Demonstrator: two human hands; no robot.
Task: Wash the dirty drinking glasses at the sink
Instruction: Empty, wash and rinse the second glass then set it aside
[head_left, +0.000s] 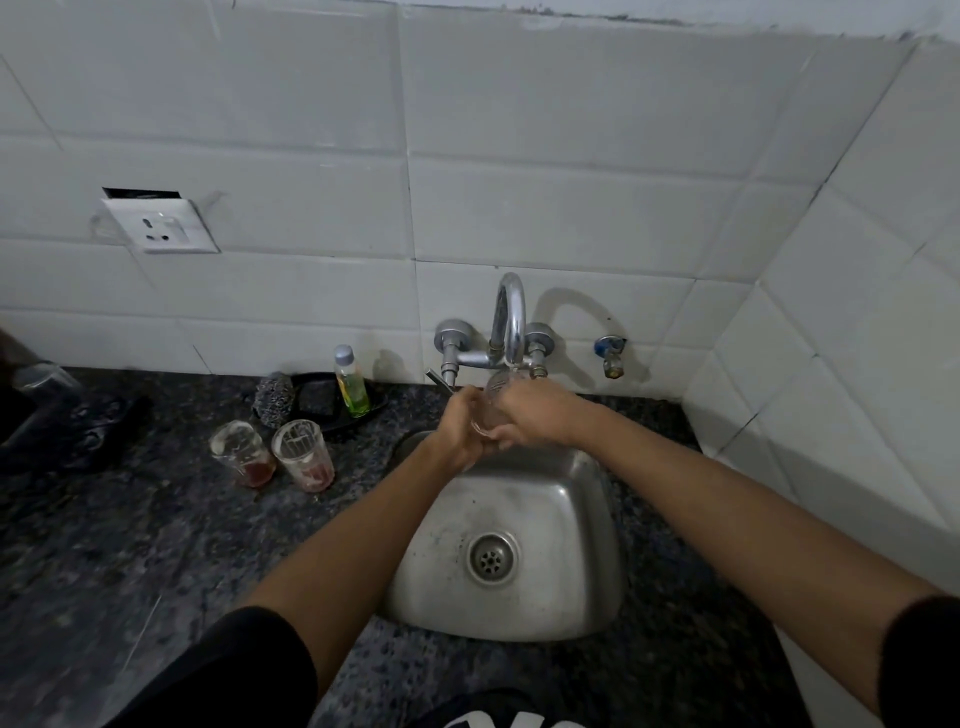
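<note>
A clear drinking glass (492, 405) is held under the chrome tap (510, 322), above the back of the steel sink (566, 519). My left hand (461, 426) grips it from the left and my right hand (530, 415) curls around it from the right, so most of the glass is hidden. Two dirty glasses stand on the counter left of the sink: one (243, 453) with brownish dregs and one (304, 455) with reddish dregs.
A green dish-soap bottle (351, 383), a steel scrubber (275, 399) and a dark dish (324, 400) sit behind the dirty glasses. Dark objects (57, 415) lie at the far left of the speckled granite counter (156, 545). A small blue valve (610, 353) sticks out of the tiled wall.
</note>
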